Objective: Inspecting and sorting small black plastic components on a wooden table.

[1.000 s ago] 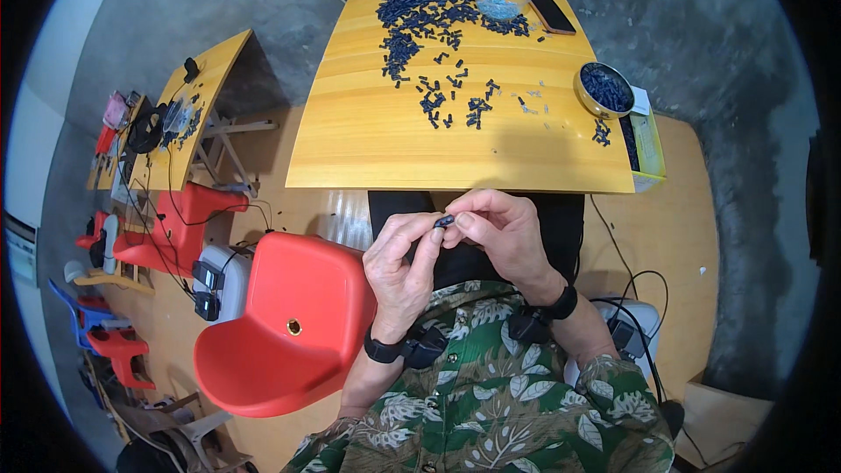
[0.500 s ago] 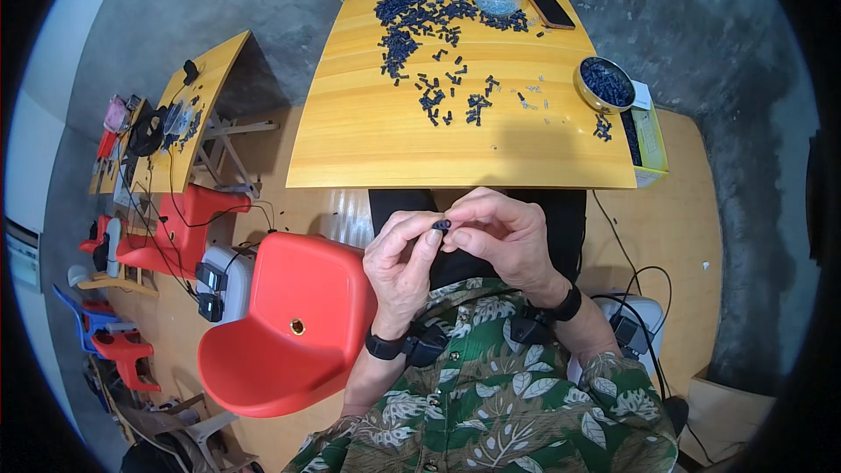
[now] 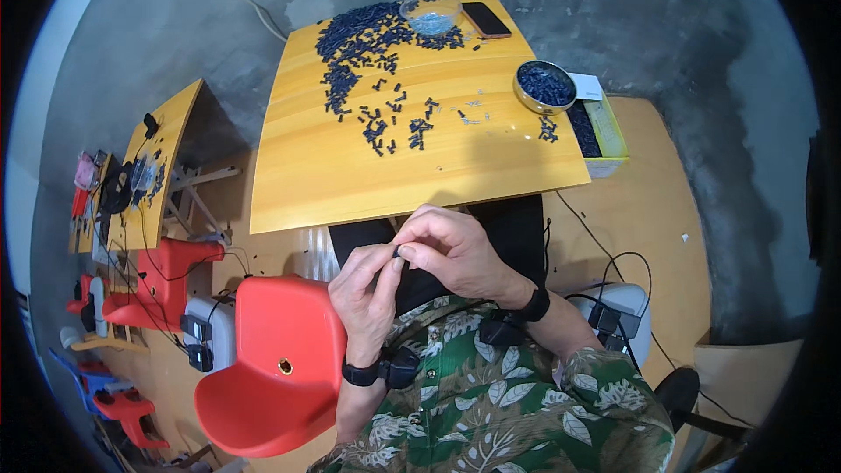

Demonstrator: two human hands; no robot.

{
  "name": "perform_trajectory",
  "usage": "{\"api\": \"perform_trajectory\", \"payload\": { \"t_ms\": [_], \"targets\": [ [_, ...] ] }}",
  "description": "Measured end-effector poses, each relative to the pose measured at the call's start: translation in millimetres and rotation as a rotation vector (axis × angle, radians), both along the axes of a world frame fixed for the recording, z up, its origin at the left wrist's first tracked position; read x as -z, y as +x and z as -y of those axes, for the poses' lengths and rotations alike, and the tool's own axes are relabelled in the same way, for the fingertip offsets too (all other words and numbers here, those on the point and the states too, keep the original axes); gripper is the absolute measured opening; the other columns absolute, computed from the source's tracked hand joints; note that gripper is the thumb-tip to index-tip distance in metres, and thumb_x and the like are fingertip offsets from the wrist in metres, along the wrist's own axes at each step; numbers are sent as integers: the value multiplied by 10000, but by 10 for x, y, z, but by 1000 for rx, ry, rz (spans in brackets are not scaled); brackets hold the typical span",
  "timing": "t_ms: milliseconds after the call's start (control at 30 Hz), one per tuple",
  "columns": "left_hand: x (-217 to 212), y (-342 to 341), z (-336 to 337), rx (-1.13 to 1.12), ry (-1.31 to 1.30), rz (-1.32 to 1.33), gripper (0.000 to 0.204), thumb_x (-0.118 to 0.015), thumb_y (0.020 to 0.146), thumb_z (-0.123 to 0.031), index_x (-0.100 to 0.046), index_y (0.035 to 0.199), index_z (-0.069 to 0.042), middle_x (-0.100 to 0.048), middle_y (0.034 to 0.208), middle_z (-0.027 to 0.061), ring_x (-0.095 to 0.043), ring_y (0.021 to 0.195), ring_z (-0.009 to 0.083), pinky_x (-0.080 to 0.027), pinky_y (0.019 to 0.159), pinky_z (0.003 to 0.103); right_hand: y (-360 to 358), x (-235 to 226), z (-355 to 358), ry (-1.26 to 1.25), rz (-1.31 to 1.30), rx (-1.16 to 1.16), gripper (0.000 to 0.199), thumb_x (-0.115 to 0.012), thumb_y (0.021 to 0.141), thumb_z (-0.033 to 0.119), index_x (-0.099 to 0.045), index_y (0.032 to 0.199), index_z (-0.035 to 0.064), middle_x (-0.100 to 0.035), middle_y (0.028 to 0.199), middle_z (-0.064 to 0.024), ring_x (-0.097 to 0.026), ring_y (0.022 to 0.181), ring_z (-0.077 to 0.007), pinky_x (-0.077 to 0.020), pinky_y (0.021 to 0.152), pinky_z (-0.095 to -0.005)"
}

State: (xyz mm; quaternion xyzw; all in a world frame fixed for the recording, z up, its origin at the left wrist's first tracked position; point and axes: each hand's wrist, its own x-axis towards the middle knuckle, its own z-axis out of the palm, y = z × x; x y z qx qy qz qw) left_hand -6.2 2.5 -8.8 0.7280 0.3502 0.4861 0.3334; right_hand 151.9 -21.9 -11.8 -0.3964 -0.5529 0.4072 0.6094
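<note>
A small black piece (image 3: pixel 397 252), mostly covered by fingertips, is held up in front of the table's near edge. My left hand (image 3: pixel 363 289) pinches it between thumb and fingers. My right hand (image 3: pixel 457 252) closes on it from the other side, thumb and forefinger meeting the left fingertips. On the wooden table (image 3: pixel 307 193) beyond lie a heap of small dark plastic pieces (image 3: pixel 350 39) and several loose ones (image 3: pixel 377 130). Near the table's right edge a round metal bowl (image 3: pixel 543 105) is filled with dark pieces.
At the table's far side stand a clear bowl (image 3: pixel 432 22) with small pale-blue bits and a phone (image 3: pixel 486 20). A yellow box (image 3: pixel 609 136) with dark contents adjoins the right edge. A red chair (image 3: pixel 289 324) is at my left, with cables (image 3: pixel 604 250) on the floor at right.
The view has shifted, so the table appears lower and farther left. My fingers have closed more tightly together, covering more of the black piece.
</note>
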Motion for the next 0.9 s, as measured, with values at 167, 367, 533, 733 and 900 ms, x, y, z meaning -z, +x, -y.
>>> {"api": "perform_trajectory", "payload": {
  "t_ms": [167, 367, 533, 733, 900],
  "targets": [
    [-3, 9, 24, -22, -58, -2, 106, -691, 839, 21, -709, 944, 18, -675, 835, 69, -595, 738, 125, -456, 661, 240, -1, -24, 0, -16, 74, 35, 82, -650, 891, 58, -654, 947, -1, -636, 861, -61, -596, 752, -105, -477, 643, -251],
    [39, 19, 6, -38, -24, 24, 80, -689, 854, 7, -711, 931, 10, -663, 806, 55, -587, 732, 108, -448, 655, 231, 264, 136, -123, -23, 128, 200, 76, -674, 855, 77, -673, 839, 3, -636, 788, -61, -612, 731, -132, -485, 641, -274],
    [47, 3, 10, -46, -70, 59, 74, -689, 854, 11, -707, 925, 13, -664, 804, 57, -593, 737, 107, -454, 667, 227, 1026, 439, -516, -98, 527, 854, 85, -664, 825, 114, -674, 825, 29, -630, 795, -157, -632, 732, -319, -501, 654, -392],
    [58, 15, 9, -29, -76, 50, 71, -687, 853, 19, -703, 923, 20, -664, 807, 60, -591, 737, 109, -455, 666, 227, 1406, 647, -702, -66, 771, 913, 83, -660, 823, 113, -689, 822, 35, -624, 780, -175, -625, 779, -346, -503, 701, -414],
    [42, 8, 16, -37, -69, 47, 77, -688, 850, 25, -702, 925, 21, -665, 810, 64, -590, 733, 112, -456, 665, 232, 1440, 680, -795, -120, 937, 854, 133, -618, 835, 115, -662, 789, -2, -629, 797, -189, -634, 816, -359, -518, 754, -441]
  ]
}}
